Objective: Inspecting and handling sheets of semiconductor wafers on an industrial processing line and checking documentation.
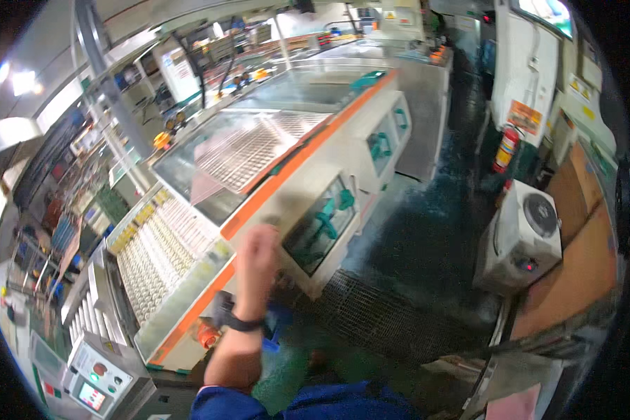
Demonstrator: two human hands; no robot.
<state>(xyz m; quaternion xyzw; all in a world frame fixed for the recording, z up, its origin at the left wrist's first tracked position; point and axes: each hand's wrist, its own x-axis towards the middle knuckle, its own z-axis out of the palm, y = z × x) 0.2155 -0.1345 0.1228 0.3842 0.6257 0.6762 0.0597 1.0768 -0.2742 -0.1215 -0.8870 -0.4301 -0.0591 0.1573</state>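
My left hand point(257, 246) is raised in front of a long conveyor machine point(308, 157) with an orange edge strip. It looks curled into a fist, though motion blurs the fingers; whether anything is inside is hidden. A dark watch point(232, 313) circles the wrist, below a bare forearm and blue sleeve. Just right of the hand is a window panel point(322, 227) with teal handles. Pale panels with a grid pattern point(259, 150) lie along the machine's top, and a bed of white rollers point(150, 269) stands at its near left end. My right hand is out of view.
A control box point(94, 378) with a small screen sits at lower left. Right of the machine, a dark, wet-looking floor point(427, 231) runs back past a floor grating point(371, 308). A white boxy unit with a round fan point(521, 234) and a red fire extinguisher point(505, 149) line the right side.
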